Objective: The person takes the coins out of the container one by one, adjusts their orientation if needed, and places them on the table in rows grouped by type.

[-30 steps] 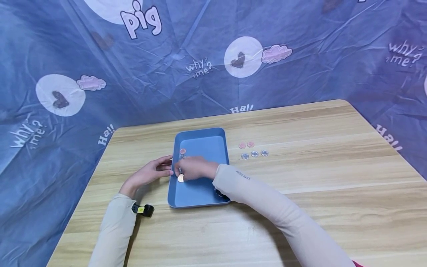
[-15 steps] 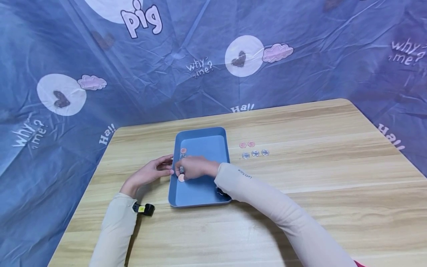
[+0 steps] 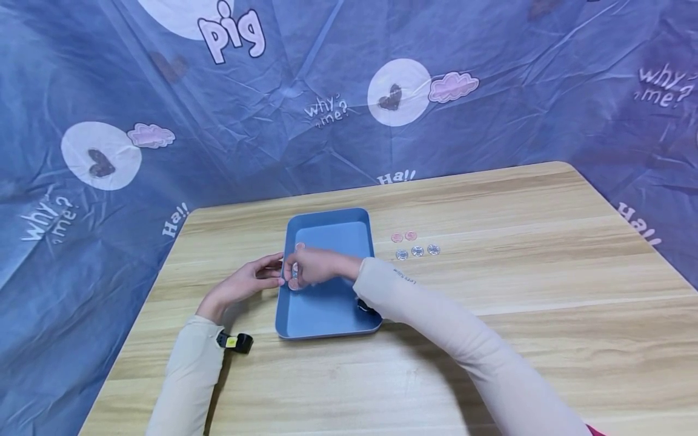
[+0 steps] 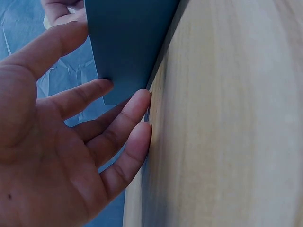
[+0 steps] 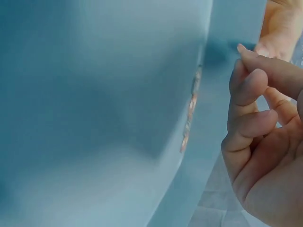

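Blue cloth (image 3: 305,151) printed with hearts, clouds and lettering hangs behind a pale wood-grain desk (image 3: 491,242), on which a blue tray (image 3: 327,315) lies beneath the right hand (image 3: 316,266) and just beside the left hand (image 3: 245,283).

The left fingers are spread, with fingertips against the tray's outer left wall, as if to steady it; they grip nothing. The right fingers are curled, thumb and finger meeting in what looks like a pinch on a reddish coin (image 3: 294,283). It shows at the near side of those fingertips, though the right wrist view gives only a sliver there, so the hold is a judgement.

Beside the right fingers, a row of coins (image 5: 191,106) lies along the foot of the tray's left wall, reddish and silver seeming to alternate. Well to the right of the fingers, past the tray's other wall, two reddish coins (image 3: 397,238) lie on the desk, with three silver coins (image 3: 417,251) on the nearer side of them.

The step in hand appears to be adding to the row. Next, the right fingers probably need to lower the pinched coin flat at the row's near end, then part without nudging its neighbour. If the alternation is meant, a silver one should follow.
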Motion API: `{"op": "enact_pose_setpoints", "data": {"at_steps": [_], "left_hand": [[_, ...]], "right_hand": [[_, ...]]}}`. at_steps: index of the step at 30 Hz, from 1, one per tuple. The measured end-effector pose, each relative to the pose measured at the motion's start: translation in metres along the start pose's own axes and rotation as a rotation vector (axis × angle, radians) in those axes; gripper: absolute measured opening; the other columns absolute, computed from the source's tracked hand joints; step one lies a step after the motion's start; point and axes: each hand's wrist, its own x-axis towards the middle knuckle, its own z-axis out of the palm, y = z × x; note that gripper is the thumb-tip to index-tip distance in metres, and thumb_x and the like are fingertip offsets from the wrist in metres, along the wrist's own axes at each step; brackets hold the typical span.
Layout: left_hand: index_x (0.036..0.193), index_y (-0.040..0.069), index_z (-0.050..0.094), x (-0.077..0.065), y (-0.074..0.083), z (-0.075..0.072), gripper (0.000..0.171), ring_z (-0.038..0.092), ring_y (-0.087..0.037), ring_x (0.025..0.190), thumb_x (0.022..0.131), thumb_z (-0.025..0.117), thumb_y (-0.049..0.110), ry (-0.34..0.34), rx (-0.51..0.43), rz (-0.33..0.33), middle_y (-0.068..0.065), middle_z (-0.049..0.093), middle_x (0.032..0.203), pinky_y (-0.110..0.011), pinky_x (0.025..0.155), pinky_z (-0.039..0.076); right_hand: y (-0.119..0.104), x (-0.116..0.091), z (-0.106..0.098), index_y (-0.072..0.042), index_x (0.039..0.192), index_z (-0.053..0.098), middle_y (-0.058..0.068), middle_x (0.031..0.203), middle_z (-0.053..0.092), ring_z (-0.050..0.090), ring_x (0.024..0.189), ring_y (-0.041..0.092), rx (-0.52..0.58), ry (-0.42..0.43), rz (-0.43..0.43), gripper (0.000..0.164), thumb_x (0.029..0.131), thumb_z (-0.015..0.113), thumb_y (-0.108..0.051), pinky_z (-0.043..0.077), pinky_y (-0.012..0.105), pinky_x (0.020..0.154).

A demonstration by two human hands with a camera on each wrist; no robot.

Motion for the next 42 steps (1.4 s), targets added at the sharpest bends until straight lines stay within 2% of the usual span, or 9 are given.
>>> {"op": "enact_pose_setpoints", "data": {"at_steps": [9,12,15,18,20,24,32,37,42], "left_hand": [[0.152,0.001,0.023,0.000,-0.001,0.000,0.073,0.044,-0.040,0.132,0.095,0.062,0.025,0.005,0.023,-0.002,-0.025,0.036,0.150,-0.038,0.104,0.047],[0.152,0.002,0.023,0.001,-0.001,0.001,0.074,0.044,-0.040,0.132,0.095,0.063,0.026,0.009,0.027,-0.009,-0.025,0.035,0.151,-0.040,0.105,0.047],[0.152,0.002,0.024,0.001,-0.002,0.001,0.073,0.044,-0.040,0.132,0.095,0.062,0.026,0.012,0.035,-0.010,-0.025,0.035,0.151,-0.042,0.106,0.046],[0.152,0.002,0.024,0.001,-0.001,0.001,0.073,0.045,-0.040,0.132,0.095,0.062,0.025,0.013,0.035,-0.006,-0.026,0.038,0.149,-0.045,0.107,0.045],[0.152,0.003,0.024,0.000,-0.001,0.001,0.073,0.045,-0.040,0.132,0.095,0.062,0.026,0.013,0.038,-0.004,-0.027,0.040,0.147,-0.045,0.107,0.044],[0.152,0.003,0.024,0.001,-0.001,0.001,0.073,0.047,-0.039,0.131,0.095,0.063,0.025,0.014,0.040,-0.004,-0.027,0.042,0.146,-0.047,0.108,0.043],[0.153,0.004,0.024,0.000,-0.002,0.002,0.075,0.047,-0.039,0.131,0.094,0.063,0.028,0.027,0.046,-0.009,-0.026,0.043,0.146,-0.045,0.108,0.043],[0.153,0.005,0.025,0.001,-0.002,0.003,0.074,0.048,-0.037,0.131,0.093,0.064,0.029,0.037,0.064,-0.020,-0.024,0.045,0.145,-0.043,0.108,0.043],[0.152,0.004,0.025,0.000,-0.001,0.002,0.073,0.047,-0.039,0.131,0.094,0.063,0.028,0.030,0.061,-0.005,-0.026,0.043,0.145,-0.048,0.109,0.041]], "right_hand": [[-0.003,-0.007,-0.017,-0.004,0.101,0.062,0.002,0.073,0.060,0.046,0.049,0.011,0.128,0.039,-0.020,0.025,0.083,0.055,0.012,0.039,0.021,0.047],[-0.002,-0.010,-0.022,-0.004,0.103,0.062,0.003,0.075,0.061,0.047,0.052,0.011,0.195,0.056,-0.003,0.024,0.084,0.057,0.010,0.045,0.028,0.053],[-0.002,-0.013,-0.028,-0.004,0.105,0.061,0.004,0.077,0.061,0.048,0.056,0.012,0.264,0.081,0.021,0.021,0.085,0.062,0.005,0.050,0.040,0.063],[0.000,-0.018,-0.034,-0.005,0.106,0.062,0.011,0.079,0.064,0.049,0.058,0.013,0.299,0.113,0.037,0.020,0.087,0.063,0.002,0.051,0.050,0.071],[0.003,-0.021,-0.038,-0.006,0.105,0.062,0.016,0.082,0.066,0.050,0.057,0.014,0.299,0.132,0.051,0.019,0.087,0.063,0.000,0.051,0.051,0.072],[0.009,-0.029,-0.045,-0.007,0.104,0.063,0.019,0.083,0.067,0.051,0.056,0.016,0.295,0.160,0.084,0.018,0.088,0.063,-0.001,0.050,0.049,0.071],[0.023,-0.042,-0.055,-0.009,0.104,0.063,0.025,0.087,0.068,0.054,0.065,0.031,0.307,0.192,0.138,0.017,0.088,0.065,-0.004,0.043,0.042,0.066],[0.039,-0.054,-0.063,-0.008,0.104,0.062,0.024,0.091,0.069,0.056,0.064,0.025,0.313,0.207,0.176,0.020,0.086,0.065,-0.002,0.047,0.040,0.068],[0.056,-0.070,-0.075,-0.005,0.106,0.059,0.019,0.088,0.068,0.053,0.061,0.016,0.333,0.224,0.202,0.024,0.084,0.064,0.002,0.042,0.027,0.058]]}}
